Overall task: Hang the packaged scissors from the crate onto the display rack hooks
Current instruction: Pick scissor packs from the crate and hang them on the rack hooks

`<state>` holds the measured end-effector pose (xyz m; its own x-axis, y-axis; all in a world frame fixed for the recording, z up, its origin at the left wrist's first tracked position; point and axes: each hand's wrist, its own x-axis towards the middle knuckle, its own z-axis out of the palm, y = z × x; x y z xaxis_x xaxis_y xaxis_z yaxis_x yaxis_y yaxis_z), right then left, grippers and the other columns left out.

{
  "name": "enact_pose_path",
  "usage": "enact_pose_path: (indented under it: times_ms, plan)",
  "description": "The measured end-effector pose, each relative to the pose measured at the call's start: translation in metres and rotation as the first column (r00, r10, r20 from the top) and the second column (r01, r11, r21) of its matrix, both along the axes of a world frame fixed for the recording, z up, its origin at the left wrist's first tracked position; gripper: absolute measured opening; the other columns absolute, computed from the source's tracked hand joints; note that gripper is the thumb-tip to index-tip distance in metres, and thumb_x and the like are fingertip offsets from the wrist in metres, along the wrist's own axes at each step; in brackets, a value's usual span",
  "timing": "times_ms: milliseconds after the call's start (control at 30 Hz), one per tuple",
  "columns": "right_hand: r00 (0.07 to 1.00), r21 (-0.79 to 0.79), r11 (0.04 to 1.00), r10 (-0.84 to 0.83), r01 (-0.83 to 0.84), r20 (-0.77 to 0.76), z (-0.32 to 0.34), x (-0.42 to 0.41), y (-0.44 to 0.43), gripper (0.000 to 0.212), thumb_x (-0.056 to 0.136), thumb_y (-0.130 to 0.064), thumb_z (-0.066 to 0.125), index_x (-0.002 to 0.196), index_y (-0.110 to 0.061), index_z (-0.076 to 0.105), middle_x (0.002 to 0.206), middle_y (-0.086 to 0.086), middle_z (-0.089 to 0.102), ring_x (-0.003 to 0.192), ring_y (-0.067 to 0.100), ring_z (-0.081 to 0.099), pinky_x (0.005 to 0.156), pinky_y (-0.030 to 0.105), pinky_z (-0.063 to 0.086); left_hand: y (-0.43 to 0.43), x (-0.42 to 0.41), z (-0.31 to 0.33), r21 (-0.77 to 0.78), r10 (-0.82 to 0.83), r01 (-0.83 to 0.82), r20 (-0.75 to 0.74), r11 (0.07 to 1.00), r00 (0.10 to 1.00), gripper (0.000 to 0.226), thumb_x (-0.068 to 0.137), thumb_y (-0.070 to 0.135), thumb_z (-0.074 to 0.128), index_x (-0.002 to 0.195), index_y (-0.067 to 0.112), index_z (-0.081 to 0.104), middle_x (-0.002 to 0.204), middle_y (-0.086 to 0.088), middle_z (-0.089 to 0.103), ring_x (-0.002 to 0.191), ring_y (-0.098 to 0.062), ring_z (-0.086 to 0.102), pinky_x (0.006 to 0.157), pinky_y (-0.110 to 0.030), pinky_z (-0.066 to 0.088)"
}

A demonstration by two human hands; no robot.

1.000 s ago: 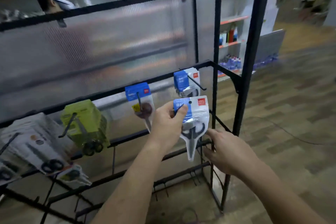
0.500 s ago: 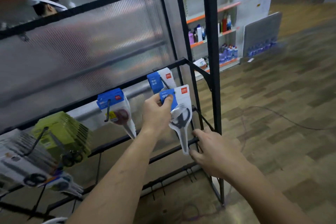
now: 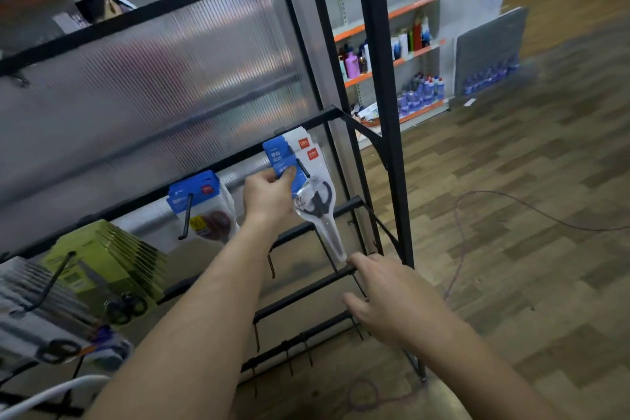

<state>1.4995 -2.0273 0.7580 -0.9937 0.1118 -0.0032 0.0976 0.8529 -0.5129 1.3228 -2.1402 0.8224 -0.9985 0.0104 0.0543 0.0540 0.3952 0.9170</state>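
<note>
Blue-and-white scissors pack (image 3: 308,194); black rack (image 3: 381,78); yellow-green packs (image 3: 99,256); brown wood-patterned floor (image 3: 528,215)

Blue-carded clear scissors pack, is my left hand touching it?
Touching. Head view shows the left hand pinching the blue-carded clear scissors pack, thumb on its card.

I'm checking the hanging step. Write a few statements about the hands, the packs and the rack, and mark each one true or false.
1. The left hand pinches the blue header of a scissors pack. True.
2. The right hand holds a second pack. False: it is at a lower rail of the rack and holds no pack.
3. Blue-headed packs hang on the hook to the left of the held pack. True.
4. The green packs hang to the right of the held pack. False: they hang far to its left.
</note>
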Motion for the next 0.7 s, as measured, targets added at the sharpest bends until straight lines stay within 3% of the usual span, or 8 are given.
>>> enact_pose_path:
  times_ms: [100,200,267,300,367,533,700]
  plan:
    - [1.0,-0.001,1.0,-0.013,0.013,0.025,-0.003,0.005,-0.003,0.038,0.096,-0.044,0.051,0.131,-0.027,0.048,0.118,-0.002,0.061,0.104,0.021,0.061,0.088,0.037,0.054,0.002,-0.022,0.007,-0.052,0.043,-0.04,0.052,0.998,0.998,0.02,0.098,0.04,0.068,0.087,0.024,0.072,0.086,-0.002,0.077,0.086,-0.027,0.075,0.073,-0.039,0.059]
    - [0.999,0.018,1.0,-0.013,0.012,0.032,-0.002,0.007,-0.011,0.038,0.097,-0.043,0.051,0.131,-0.026,0.049,0.118,-0.002,0.061,0.105,0.021,0.061,0.088,0.037,0.054,-0.001,-0.029,0.014,-0.155,0.093,-0.092,-0.005,0.984,0.996,0.031,0.102,0.038,0.061,0.075,0.021,0.062,0.074,0.002,0.063,0.075,-0.021,0.065,0.063,-0.032,0.047]
    - [1.0,0.03,0.999,-0.015,0.014,0.027,0.002,0.006,-0.016,0.037,0.097,-0.044,0.052,0.131,-0.027,0.048,0.119,-0.003,0.061,0.104,0.02,0.06,0.087,0.037,0.054,-0.007,-0.021,0.015,-0.181,0.091,-0.095,-0.03,0.979,0.995,0.015,0.103,0.031,0.06,0.091,0.022,0.061,0.084,0.006,0.058,0.075,-0.01,0.056,0.063,-0.027,0.04]
    - [1.0,0.034,0.999,-0.01,0.009,0.022,0.005,0.004,-0.025,0.038,0.098,-0.043,0.052,0.132,-0.028,0.048,0.12,-0.003,0.06,0.104,0.02,0.06,0.087,0.036,0.054,-0.018,-0.012,0.015,-0.181,0.078,-0.082,-0.028,0.98,0.997,0.009,0.101,0.03,0.062,0.105,0.021,0.061,0.093,0.006,0.059,0.079,-0.007,0.055,0.066,-0.026,0.04]
    - [1.0,0.02,1.0,-0.023,0.023,0.014,0.009,0.0,-0.031,0.045,0.097,-0.043,0.052,0.14,-0.03,0.044,0.127,-0.004,0.058,0.109,0.019,0.06,0.089,0.035,0.054,-0.028,0.011,0.009,-0.204,0.002,-0.01,-0.04,0.979,0.999,0.026,0.099,0.03,0.064,0.123,0.021,0.057,0.109,0.004,0.062,0.093,-0.01,0.059,0.077,-0.03,0.047]
    - [1.0,0.03,0.999,0.013,-0.013,0.01,0.012,-0.01,-0.09,0.057,0.096,-0.045,0.055,0.148,-0.031,0.038,0.14,-0.003,0.052,0.122,0.02,0.055,0.097,0.039,0.052,-0.114,0.084,-0.013,-0.294,-0.152,0.106,-0.138,0.95,0.979,0.028,0.099,0.023,0.064,0.127,0.024,0.06,0.123,0.009,0.064,0.114,-0.008,0.06,0.098,-0.03,0.049]
    - [0.999,0.085,0.995,0.043,-0.042,-0.005,0.008,0.005,-0.171,0.062,0.099,-0.045,0.054,0.154,-0.032,0.03,0.151,-0.006,0.041,0.134,0.016,0.046,0.102,0.033,0.043,-0.232,0.125,-0.038,-0.536,-0.229,0.156,-0.072,0.83,0.971,0.047,0.099,0.03,0.06,0.145,0.03,0.053,0.145,0.013,0.056,0.133,-0.009,0.052,0.109,-0.03,0.043]
